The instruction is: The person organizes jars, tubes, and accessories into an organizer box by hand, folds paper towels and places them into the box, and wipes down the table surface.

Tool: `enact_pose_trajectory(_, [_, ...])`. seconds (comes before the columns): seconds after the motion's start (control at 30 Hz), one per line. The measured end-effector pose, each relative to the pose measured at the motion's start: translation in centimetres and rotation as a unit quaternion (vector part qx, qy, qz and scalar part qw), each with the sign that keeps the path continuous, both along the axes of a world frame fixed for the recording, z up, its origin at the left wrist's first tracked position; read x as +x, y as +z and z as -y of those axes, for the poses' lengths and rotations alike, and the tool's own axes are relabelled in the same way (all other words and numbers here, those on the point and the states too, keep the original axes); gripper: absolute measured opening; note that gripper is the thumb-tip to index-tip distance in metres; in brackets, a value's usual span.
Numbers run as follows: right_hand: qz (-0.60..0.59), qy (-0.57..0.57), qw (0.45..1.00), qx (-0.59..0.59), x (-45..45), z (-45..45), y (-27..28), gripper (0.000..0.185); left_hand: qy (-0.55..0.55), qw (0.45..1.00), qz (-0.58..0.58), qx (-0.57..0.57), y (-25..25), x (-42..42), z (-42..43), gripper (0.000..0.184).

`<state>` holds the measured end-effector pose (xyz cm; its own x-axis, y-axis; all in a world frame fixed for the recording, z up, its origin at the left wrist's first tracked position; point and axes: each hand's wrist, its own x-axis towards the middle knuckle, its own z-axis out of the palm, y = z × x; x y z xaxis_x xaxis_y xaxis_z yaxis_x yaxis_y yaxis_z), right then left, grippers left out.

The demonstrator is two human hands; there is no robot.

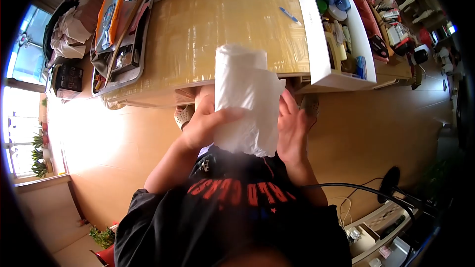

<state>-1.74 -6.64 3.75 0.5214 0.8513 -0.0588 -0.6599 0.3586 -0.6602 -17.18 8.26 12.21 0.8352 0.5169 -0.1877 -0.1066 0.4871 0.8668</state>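
Observation:
A roll of thin white plastic (242, 99), perhaps bags, is held upright in front of my chest, close to the table's front edge. Its left side is wound in layers, and a loose flap spreads to the right with a crumpled lower end. My left hand (205, 121) is closed around the roll's left side, thumb across the front; the other fingers are hidden behind it. At the flap's right edge is my right hand (293, 131), fingers stretched and apart. Whether its fingertips touch the plastic I cannot tell.
Ahead stands a table (222, 15) with a glossy cover. A blue pen (290, 15) lies near a long white box (316, 44) of bottles and small items. On the left is a loaded tray (136, 74). A black cable (356, 186) runs at my right.

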Motion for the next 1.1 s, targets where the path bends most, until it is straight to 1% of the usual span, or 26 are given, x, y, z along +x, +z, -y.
enact_pose_trajectory(0.03, [0.036, 0.024, 0.999, 0.03, -0.8, 0.1, 2.4, 0.089, -0.004, 0.999, -0.032, 0.034, 0.3, -0.2, 0.7, 0.042])
enact_pose_trajectory(0.07, [0.089, 0.033, 0.994, 0.052, -0.6, 0.1, 3.5, 0.082, -0.006, 0.996, -0.063, 0.069, 0.7, -0.3, 1.2, 0.042])
enact_pose_trajectory(0.1, [0.097, 0.006, 0.995, 0.011, -0.8, 0.5, 3.6, 0.07, -0.011, 0.99, -0.085, 0.111, 1.2, -0.5, 1.5, 0.048])
enact_pose_trajectory(0.13, [0.104, -0.02, 0.994, -0.03, -0.9, 0.9, 3.7, 0.058, 0.016, 0.98, -0.106, 0.167, 0.9, -0.8, 2.0, 0.051])
enact_pose_trajectory(0.17, [0.116, -0.049, 0.991, -0.047, -0.9, 1.5, 3.8, 0.05, 0.044, 0.966, -0.127, 0.221, 0.2, -1.2, 2.5, 0.054])
enact_pose_trajectory(0.23, [0.141, -0.105, 0.981, -0.081, -0.5, 2.7, 4.5, 0.034, 0.064, 0.966, -0.11, 0.226, -0.5, -2.2, 3.5, 0.061])
enact_pose_trajectory(0.27, [0.174, -0.144, 0.971, -0.073, -0.4, 2.9, 5.2, 0.025, 0.073, 0.965, -0.102, 0.229, -0.9, -2.6, 4.0, 0.064])
enact_pose_trajectory(0.3, [0.213, -0.163, 0.96, -0.082, -0.1, 3.4, 5.6, 0.025, 0.074, 0.98, -0.057, 0.178, -1.3, -3.0, 4.1, 0.063])
enact_pose_trajectory(0.33, [0.252, -0.183, 0.946, -0.092, 0.1, 4.1, 6.0, 0.025, 0.061, 0.995, -0.017, 0.083, -1.4, -3.5, 4.8, 0.061])
enact_pose_trajectory(0.37, [0.272, -0.194, 0.937, -0.104, 0.1, 4.9, 6.6, 0.023, 0.051, 0.998, 0.018, -0.015, -1.1, -3.9, 5.5, 0.059])
enact_pose_trajectory(0.47, [0.291, -0.235, 0.924, -0.077, 0.1, 6.6, 6.6, 0.025, 0.041, 0.995, 0.051, -0.077, 0.1, -3.7, 7.1, 0.053])
enact_pose_trajectory(0.5, [0.308, -0.272, 0.908, -0.082, -0.1, 7.0, 6.4, 0.025, 0.057, 0.997, 0.02, -0.057, -0.2, -4.0, 7.4, 0.048])
enact_pose_trajectory(0.6, [0.348, -0.353, 0.866, -0.065, -0.7, 8.6, 5.8, 0.025, 0.069, 0.995, -0.03, 0.06, 0.7, -4.3, 8.6, 0.043])
enact_pose_trajectory(0.63, [0.361, -0.394, 0.841, -0.085, -1.2, 8.8, 6.0, 0.023, 0.073, 0.995, -0.009, 0.067, 0.7, -4.4, 9.1, 0.045])
enact_pose_trajectory(0.67, [0.356, -0.415, 0.834, -0.078, -1.7, 9.1, 5.8, 0.022, 0.075, 0.994, 0.012, 0.076, 0.6, -4.6, 9.5, 0.048])
enact_pose_trajectory(0.73, [0.375, -0.455, 0.802, -0.098, -2.4, 9.7, 5.1, 0.024, 0.071, 0.992, 0.049, 0.091, 0.5, -5.3, 10.0, 0.056])
enact_pose_trajectory(0.77, [0.378, -0.467, 0.792, -0.105, -3.0, 9.9, 4.8, 0.024, 0.07, 0.994, 0.037, 0.078, 0.2, -5.9, 10.2, 0.063])
enact_pose_trajectory(0.83, [0.392, -0.49, 0.769, -0.119, -4.2, 10.5, 4.2, 0.025, 0.076, 0.99, 0.0, 0.122, -0.2, -6.9, 10.4, 0.064])
enact_pose_trajectory(0.93, [0.452, -0.532, 0.705, -0.127, -5.7, 11.6, 2.5, 0.027, 0.081, 0.984, -0.04, 0.152, -0.1, -7.7, 10.8, 0.062])
enact_pose_trajectory(0.97, [0.455, -0.519, 0.713, -0.128, -6.2, 12.2, 2.4, 0.023, 0.079, 0.982, -0.06, 0.163, 0.0, -8.1, 10.8, 0.06])
enact_pose_trajectory(1.07, [0.643, -0.447, 0.598, -0.171, -6.5, 13.2, 5.7, 0.019, 0.062, 0.966, -0.135, 0.209, 0.1, -9.5, 10.3, 0.055])
enact_pose_trajectory(1.1, [0.551, -0.422, 0.703, -0.152, -7.4, 13.7, 5.3, 0.016, 0.077, 0.97, -0.121, 0.196, -0.4, -9.9, 10.5, 0.051])
